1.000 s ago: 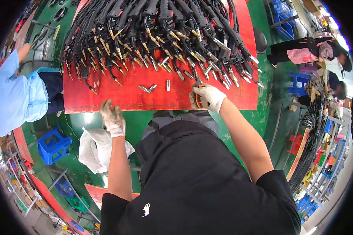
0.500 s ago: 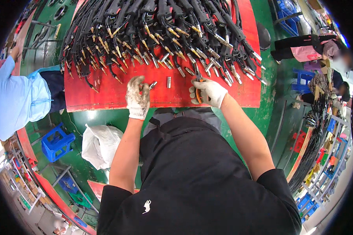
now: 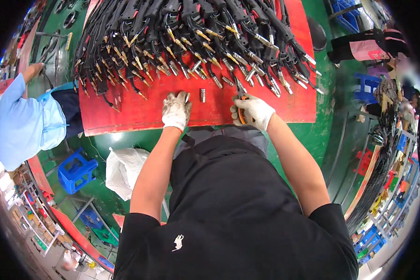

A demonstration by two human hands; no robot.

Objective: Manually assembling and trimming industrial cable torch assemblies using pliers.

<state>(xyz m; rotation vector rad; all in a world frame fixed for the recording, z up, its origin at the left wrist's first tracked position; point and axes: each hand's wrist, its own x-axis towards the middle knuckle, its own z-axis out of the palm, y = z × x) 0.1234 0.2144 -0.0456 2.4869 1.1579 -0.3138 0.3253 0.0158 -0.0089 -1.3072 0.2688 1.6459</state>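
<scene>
My left hand (image 3: 176,111), in a dirty white glove, is closed on a small silver metal sleeve (image 3: 187,97) at the table's near side; only the sleeve's end shows beside the fingers. A second metal sleeve (image 3: 203,95) stands or lies just to the right of that hand, untouched. In my gloved right hand (image 3: 253,111) is a pair of pliers (image 3: 241,113) with orange and black handles, jaws pointing away from me toward the cables. Beyond both hands lie many black welding torches (image 3: 191,32), their brass and silver ends facing me.
The torches cover the far part of the red table (image 3: 140,114). At left stands a person in light blue (image 3: 28,121); other people are at the right (image 3: 366,49). A white sack (image 3: 125,170) and a blue stool (image 3: 76,171) are on the green floor.
My left hand has moved right and closed on the metal sleeve that lay beside it. My right hand keeps the pliers in nearly the same place. The whole view has shifted slightly.
</scene>
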